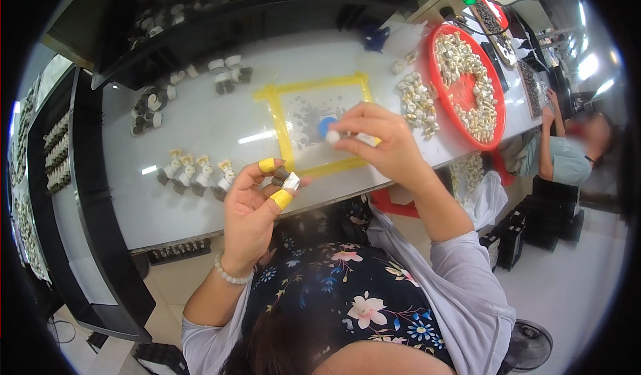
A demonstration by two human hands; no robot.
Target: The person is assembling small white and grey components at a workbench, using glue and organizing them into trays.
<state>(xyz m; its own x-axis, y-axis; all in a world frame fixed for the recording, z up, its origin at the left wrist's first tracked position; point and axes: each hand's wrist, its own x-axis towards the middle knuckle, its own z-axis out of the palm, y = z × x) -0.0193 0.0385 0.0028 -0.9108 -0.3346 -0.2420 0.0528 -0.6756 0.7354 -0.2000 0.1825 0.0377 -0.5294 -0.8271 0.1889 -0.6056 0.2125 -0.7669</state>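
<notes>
My left hand (248, 209), with yellow tape round two fingertips, pinches a small white-and-dark figurine part (288, 180) above the front of the table. Over the yellow-taped square (283, 131), my right hand (384, 141) grips a small whitish piece (333, 137) between thumb and fingers; its exact kind is too small to tell. That piece is beside a round blue cap-like thing (326, 125), which the fingers partly cover. Dark spots mark the surface inside the taped square. Left of my left hand stands a row of several small finished-looking figurines (202, 169), white with dark bases.
A red oval tray (434, 68) of small cream pieces stands at the right, with a loose pile (417, 105) beside it. Dark-and-white parts (150, 108) lie at the far left. A black shelf (267, 18) overhangs the back. Another person (564, 158) works further right.
</notes>
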